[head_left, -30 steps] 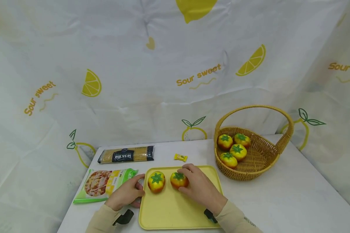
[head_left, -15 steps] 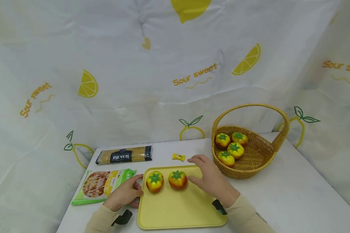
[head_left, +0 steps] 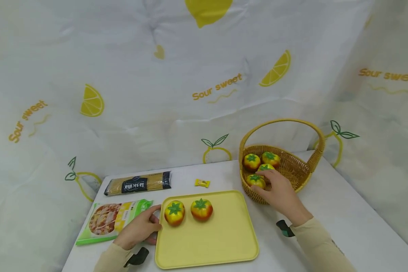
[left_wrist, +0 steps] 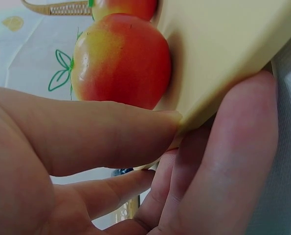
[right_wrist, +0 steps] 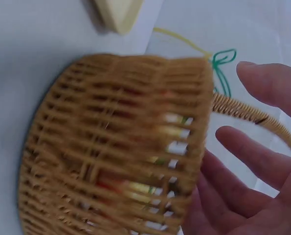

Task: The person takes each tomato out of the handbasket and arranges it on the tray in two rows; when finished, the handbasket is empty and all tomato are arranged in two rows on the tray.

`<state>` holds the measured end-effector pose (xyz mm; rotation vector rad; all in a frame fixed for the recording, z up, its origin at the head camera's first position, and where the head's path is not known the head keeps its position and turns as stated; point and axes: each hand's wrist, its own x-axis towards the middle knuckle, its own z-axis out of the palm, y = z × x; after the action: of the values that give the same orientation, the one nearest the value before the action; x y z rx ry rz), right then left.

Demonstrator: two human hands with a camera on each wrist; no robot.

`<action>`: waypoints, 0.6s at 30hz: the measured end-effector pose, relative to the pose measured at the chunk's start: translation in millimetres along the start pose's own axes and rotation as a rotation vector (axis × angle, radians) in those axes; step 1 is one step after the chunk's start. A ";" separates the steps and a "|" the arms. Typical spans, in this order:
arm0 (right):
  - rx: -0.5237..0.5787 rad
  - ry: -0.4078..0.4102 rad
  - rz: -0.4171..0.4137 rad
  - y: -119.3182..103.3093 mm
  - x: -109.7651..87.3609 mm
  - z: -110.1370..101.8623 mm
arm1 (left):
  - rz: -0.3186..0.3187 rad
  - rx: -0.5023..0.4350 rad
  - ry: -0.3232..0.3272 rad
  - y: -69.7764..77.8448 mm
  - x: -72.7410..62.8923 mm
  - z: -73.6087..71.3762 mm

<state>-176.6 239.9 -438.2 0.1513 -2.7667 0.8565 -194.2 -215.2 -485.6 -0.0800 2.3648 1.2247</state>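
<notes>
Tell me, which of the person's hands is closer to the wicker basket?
The right. The right hand reaches over the near rim of the wicker basket, open above the fruit inside. The left hand is far off, gripping the left edge of the yellow tray.

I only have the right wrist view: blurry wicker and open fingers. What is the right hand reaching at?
Observer: In the head view the right hand is over the near rim of the basket, fingers at the tomatoes inside; no grip is visible.
Operator: How many are in the basket?
Observer: Four show, one partly hidden by the fingers.
Operator: And the tray?
Observer: The yellow tray carries two tomatoes side by side near its far left.
Operator: The left hand?
Observer: The left hand pinches the tray's left edge, thumb on top.
</notes>
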 end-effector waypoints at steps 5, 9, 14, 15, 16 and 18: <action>0.001 -0.034 0.079 11.5 3.5 -0.4 | 0.005 0.002 0.009 -3.0 0.2 -1.3; -0.003 -0.038 0.115 14.7 6.2 2.7 | 0.033 -0.019 0.002 -4.1 -0.8 -0.9; -0.023 -0.059 0.158 17.1 10.4 6.7 | 0.043 -0.011 0.007 -1.8 -1.4 -0.2; -0.025 -0.067 0.168 17.2 11.3 7.3 | 0.043 -0.011 0.006 -1.2 -1.7 -0.2; -0.027 -0.074 0.178 17.2 12.3 7.8 | 0.044 -0.009 0.006 -0.7 -2.1 -0.2; -0.028 -0.090 0.198 16.3 14.1 8.4 | 0.046 -0.006 0.004 0.4 -2.8 -0.3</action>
<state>-194.7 248.2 -450.1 -0.0935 -2.9132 0.8767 -191.9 -215.8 -484.0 -0.0303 2.3788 1.2549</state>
